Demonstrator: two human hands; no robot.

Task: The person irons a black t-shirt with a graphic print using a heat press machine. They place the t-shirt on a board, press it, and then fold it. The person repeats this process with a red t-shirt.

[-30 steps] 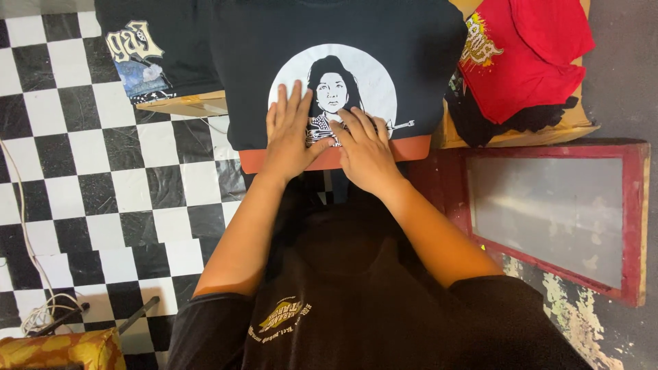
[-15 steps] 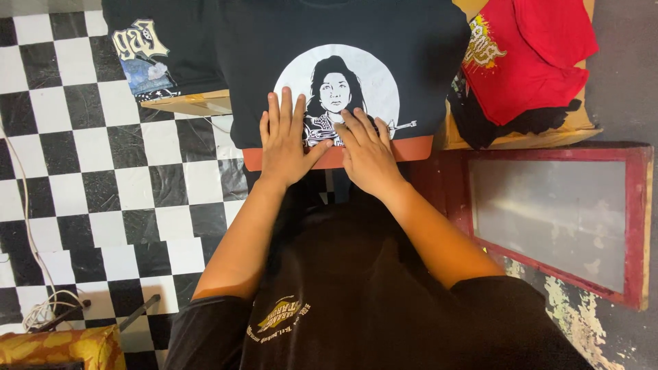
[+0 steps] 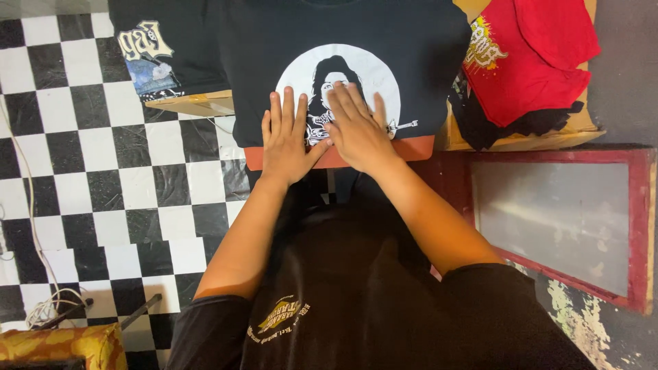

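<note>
Pressing flat, fingers spread, the left hand (image 3: pixel 286 140) and right hand (image 3: pixel 356 127) lie side by side on the black printed T-shirt (image 3: pixel 425 62) at the orange board's (image 3: pixel 411 147) near edge.

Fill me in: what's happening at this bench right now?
A person has both hands flat on a dark T-shirt spread over an orange-red board. The left hand lies on the shirt's lower edge beside the round white print; the right hand covers the lower part of that print. Neither hand grips anything. A red shirt lies on a board to the right, another dark printed shirt to the left, and a red-framed screen sits lower right.
</note>
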